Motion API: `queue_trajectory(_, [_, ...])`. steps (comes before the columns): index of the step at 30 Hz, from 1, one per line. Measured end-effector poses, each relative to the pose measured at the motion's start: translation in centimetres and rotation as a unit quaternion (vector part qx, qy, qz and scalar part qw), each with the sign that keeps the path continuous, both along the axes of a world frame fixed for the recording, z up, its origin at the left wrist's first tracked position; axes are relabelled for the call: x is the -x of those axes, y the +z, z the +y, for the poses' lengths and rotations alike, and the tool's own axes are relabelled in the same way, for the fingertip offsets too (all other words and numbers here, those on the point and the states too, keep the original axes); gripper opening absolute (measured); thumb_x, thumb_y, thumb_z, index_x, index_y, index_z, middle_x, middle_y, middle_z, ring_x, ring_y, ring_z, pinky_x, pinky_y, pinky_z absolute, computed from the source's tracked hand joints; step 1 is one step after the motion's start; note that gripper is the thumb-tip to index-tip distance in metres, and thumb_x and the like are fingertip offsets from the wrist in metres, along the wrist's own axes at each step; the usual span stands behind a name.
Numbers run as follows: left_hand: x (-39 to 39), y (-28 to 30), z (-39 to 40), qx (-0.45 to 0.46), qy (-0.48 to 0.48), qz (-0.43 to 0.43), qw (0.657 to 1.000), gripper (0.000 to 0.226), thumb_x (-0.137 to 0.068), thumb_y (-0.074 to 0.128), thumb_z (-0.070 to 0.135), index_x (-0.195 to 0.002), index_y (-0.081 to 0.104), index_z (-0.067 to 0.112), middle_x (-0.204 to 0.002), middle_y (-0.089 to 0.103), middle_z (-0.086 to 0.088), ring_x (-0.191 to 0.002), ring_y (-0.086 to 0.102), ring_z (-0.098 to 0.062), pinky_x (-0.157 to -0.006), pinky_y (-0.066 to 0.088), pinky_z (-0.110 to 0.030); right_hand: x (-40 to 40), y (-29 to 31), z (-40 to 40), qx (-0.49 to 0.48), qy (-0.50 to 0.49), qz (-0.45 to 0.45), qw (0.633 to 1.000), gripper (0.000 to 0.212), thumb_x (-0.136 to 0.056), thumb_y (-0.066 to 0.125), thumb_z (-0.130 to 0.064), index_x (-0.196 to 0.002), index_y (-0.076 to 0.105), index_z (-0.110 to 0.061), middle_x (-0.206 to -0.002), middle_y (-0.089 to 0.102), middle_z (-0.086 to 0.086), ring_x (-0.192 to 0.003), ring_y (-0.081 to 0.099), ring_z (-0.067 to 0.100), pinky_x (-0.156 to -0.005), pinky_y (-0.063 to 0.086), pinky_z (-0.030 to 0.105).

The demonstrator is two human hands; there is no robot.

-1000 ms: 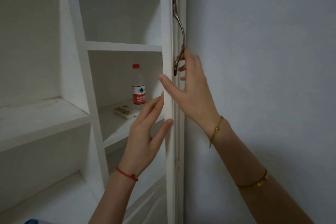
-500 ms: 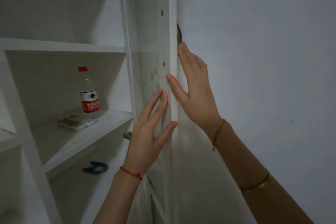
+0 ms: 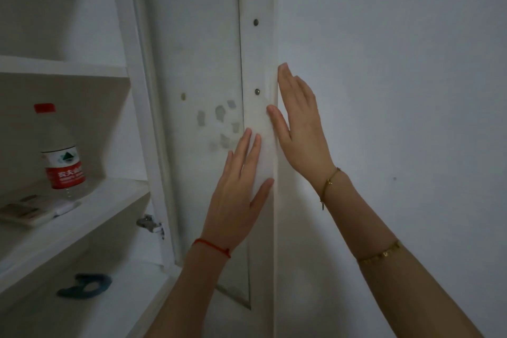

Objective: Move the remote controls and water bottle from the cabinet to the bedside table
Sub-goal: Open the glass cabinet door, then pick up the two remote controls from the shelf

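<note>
1. I am pressing my left hand [image 3: 236, 195] flat, fingers straight, on the cabinet door [image 3: 197, 90]; my right hand [image 3: 301, 123], also flat, is touching its edge.
2. The door is now swinging wide, away from the handle grip of a second ago.
3. The water bottle [image 3: 61, 153] and remote controls [image 3: 30, 210] are waiting on the shelf [image 3: 109, 200] at nine o'clock, reachable.

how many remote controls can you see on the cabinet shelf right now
2, it seems: remote controls lying side by side on the shelf beside the water bottle. The picture's left edge crops them, so more may be hidden.
</note>
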State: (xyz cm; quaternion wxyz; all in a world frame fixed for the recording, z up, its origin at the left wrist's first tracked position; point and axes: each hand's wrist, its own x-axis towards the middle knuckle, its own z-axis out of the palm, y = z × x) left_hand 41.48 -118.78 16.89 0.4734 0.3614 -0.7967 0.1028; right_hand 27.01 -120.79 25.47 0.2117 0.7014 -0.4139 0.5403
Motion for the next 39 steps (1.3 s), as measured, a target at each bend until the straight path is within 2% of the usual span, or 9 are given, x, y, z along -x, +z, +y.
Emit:
queue_trajectory(5, [2.5, 0.0, -3.9, 0.002, 0.007, -0.019, 1.0, 0.067, -0.101, 0.042, 0.037, -0.155, 0.006, 0.016, -0.164, -0.002, 0.001, -0.15, -0.002, -0.008, -0.121, 0.02, -0.044, 2.7, 0.3, -4.1, 0.019, -0.028, 0.022, 0.999, 0.056, -0.106, 0.036, -0.027, -0.156, 0.017, -0.012, -0.165, 0.018, 0.002, -0.152, 0.016, 0.021, -0.117, 0.002, 0.012])
queue_trajectory(11, [4.2, -0.2, -7.2, 0.003, 0.035, -0.047, 0.998, 0.068, -0.102, 0.039, 0.04, -0.155, 0.003, 0.017, -0.164, -0.008, 0.001, -0.15, -0.008, -0.007, -0.122, 0.004, -0.033, 4.7, 0.3, -7.5, 0.016, -0.042, 0.031, 0.998, 0.055, -0.105, 0.037, -0.025, -0.156, 0.019, -0.013, -0.164, 0.019, 0.002, -0.152, 0.015, 0.022, -0.121, 0.009, 0.024])
queue_trajectory(15, [5.1, -0.3, -9.2, 0.003, 0.048, -0.051, 0.998, 0.069, -0.102, 0.041, 0.038, -0.155, 0.003, 0.016, -0.163, -0.009, 0.001, -0.15, -0.009, -0.009, -0.122, 0.005, -0.032, 5.7, 0.5, -9.6, 0.005, -0.032, 0.037, 0.999, 0.056, -0.106, 0.035, -0.027, -0.156, 0.016, -0.014, -0.165, 0.017, 0.001, -0.153, 0.011, 0.023, -0.124, 0.017, 0.043])
queue_trajectory(18, [5.3, -0.7, -9.9, 0.012, 0.058, -0.056, 0.997, 0.071, -0.101, 0.044, 0.033, -0.155, 0.001, 0.016, -0.163, -0.011, 0.001, -0.15, -0.01, -0.012, -0.121, 0.005, -0.03, 6.1, 0.5, -10.2, 0.008, -0.02, 0.043, 0.999, 0.056, -0.106, 0.035, -0.027, -0.156, 0.015, -0.015, -0.165, 0.016, 0.001, -0.153, 0.008, 0.022, -0.122, 0.02, 0.049])
queue_trajectory(27, [5.2, -0.5, -9.3, -0.007, 0.066, -0.056, 0.996, 0.072, -0.1, 0.046, 0.032, -0.155, 0.001, 0.016, -0.163, -0.01, 0.002, -0.15, -0.008, -0.011, -0.122, 0.015, -0.038, 5.8, 0.3, -10.3, 0.021, 0.038, 0.017, 0.999, 0.054, -0.105, 0.039, -0.021, -0.155, 0.02, -0.011, -0.163, 0.021, 0.003, -0.153, 0.011, 0.022, -0.122, 0.019, 0.048])
queue_trajectory(31, [4.7, 0.1, -8.2, -0.026, 0.047, -0.055, 0.997, 0.072, -0.1, 0.045, 0.035, -0.155, 0.0, 0.021, -0.163, -0.013, 0.009, -0.149, -0.007, -0.006, -0.122, 0.017, -0.038, 5.1, 0.0, -9.5, 0.045, 0.102, -0.045, 0.993, 0.052, -0.103, 0.046, -0.016, -0.151, 0.03, -0.003, -0.158, 0.033, 0.01, -0.149, 0.024, 0.025, -0.122, 0.021, 0.041])
queue_trajectory(33, [4.0, 0.2, -7.5, -0.037, 0.039, -0.051, 0.997, 0.07, -0.1, 0.045, 0.036, -0.155, 0.002, 0.024, -0.163, -0.011, 0.011, -0.149, -0.004, -0.003, -0.121, 0.019, -0.038, 4.2, -0.4, -9.1, 0.082, 0.109, -0.076, 0.988, 0.05, -0.1, 0.052, -0.013, -0.146, 0.037, 0.002, -0.151, 0.042, 0.015, -0.143, 0.034, 0.027, -0.119, 0.028, 0.043])
queue_trajectory(36, [2.4, -0.1, -6.2, -0.052, 0.066, -0.027, 0.996, 0.069, -0.099, 0.045, 0.037, -0.155, 0.005, 0.026, -0.163, -0.005, 0.013, -0.148, 0.001, 0.0, -0.121, 0.018, -0.035, 2.2, -0.9, -8.3, 0.118, 0.156, -0.084, 0.977, 0.046, -0.098, 0.057, -0.01, -0.14, 0.045, 0.004, -0.141, 0.052, 0.016, -0.133, 0.045, 0.028, -0.114, 0.036, 0.041])
queue_trajectory(39, [1.1, -0.3, -5.4, -0.06, 0.077, -0.003, 0.995, 0.068, -0.098, 0.048, 0.035, -0.154, 0.01, 0.025, -0.162, 0.007, 0.013, -0.147, 0.008, 0.004, -0.12, 0.017, -0.023, 0.8, -1.1, -7.1, 0.102, 0.214, -0.07, 0.969, 0.044, -0.098, 0.058, -0.01, -0.139, 0.047, 0.002, -0.137, 0.055, 0.012, -0.13, 0.05, 0.023, -0.112, 0.039, 0.035])
